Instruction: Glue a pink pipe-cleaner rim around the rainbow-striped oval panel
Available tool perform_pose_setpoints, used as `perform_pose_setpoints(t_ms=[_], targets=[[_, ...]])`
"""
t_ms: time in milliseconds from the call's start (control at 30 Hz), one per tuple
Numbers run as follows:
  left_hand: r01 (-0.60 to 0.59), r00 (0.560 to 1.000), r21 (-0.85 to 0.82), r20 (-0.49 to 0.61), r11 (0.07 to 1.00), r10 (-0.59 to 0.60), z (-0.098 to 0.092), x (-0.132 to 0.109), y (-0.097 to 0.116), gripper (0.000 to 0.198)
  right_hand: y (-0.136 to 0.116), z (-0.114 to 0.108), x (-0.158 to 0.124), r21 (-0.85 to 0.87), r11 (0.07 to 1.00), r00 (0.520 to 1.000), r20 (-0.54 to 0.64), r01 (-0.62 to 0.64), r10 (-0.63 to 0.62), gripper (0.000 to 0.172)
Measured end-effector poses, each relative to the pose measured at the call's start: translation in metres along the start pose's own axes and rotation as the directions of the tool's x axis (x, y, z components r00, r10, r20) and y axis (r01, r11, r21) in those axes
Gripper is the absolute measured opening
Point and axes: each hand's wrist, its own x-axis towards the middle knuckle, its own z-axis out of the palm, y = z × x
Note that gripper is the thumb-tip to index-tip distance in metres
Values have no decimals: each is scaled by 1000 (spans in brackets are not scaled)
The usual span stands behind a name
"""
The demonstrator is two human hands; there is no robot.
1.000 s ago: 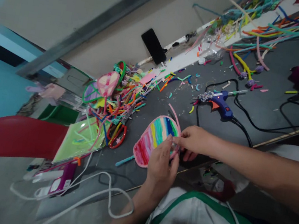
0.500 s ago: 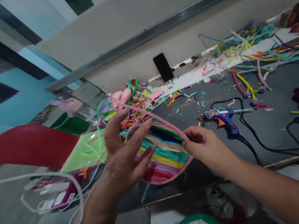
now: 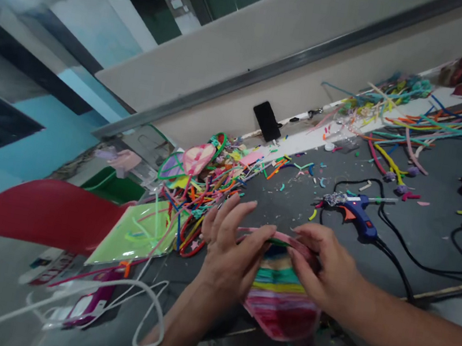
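Both hands hold a rounded piece [image 3: 283,301] of striped fuzzy pipe cleaners, banded in green, yellow, pink and red. A pink pipe cleaner [image 3: 286,237] runs along its upper rim. My left hand [image 3: 231,255] pinches this rim between thumb and forefinger, its other fingers raised and apart. On the opposite side, my right hand [image 3: 327,270] is closed on the same rim, thumb in front and fingers behind. The fingers hide parts of the edge. Beyond my right hand, a blue glue gun [image 3: 358,213] lies on the dark table [image 3: 270,202].
Loose pipe cleaners [image 3: 215,188] are heaped at the left, beside a pale green sheet [image 3: 137,234]. A phone [image 3: 266,121] leans on the back wall. Black cords [image 3: 404,241] cross the right side. A white cable [image 3: 150,295] loops past my left forearm. A red chair [image 3: 53,215] stands left.
The pink pipe cleaner, which stood off the rim at the left, now lies close along it. My left hand has closed in towards my right, and the striped piece tilts lower towards me.
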Motion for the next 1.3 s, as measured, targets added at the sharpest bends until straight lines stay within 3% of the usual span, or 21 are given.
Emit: perform_pose_setpoints(t_ms=[167,467,1100,1300], targets=[[49,999,-83,5,995,-48,5,-9,-1,26,1,1,-2,-71,994,996,30,87,-85,26],[93,996,-190,34,977,-89,2,-7,-5,19,6,5,-2,-64,980,978,96,190,-184,33],[65,998,-264,32,962,-59,8,-14,-8,23,3,6,-6,-93,983,983,105,158,-148,29],[113,991,-309,105,944,-84,10,-18,-10,22,-2,5,-8,-35,998,994,102,43,-39,41]])
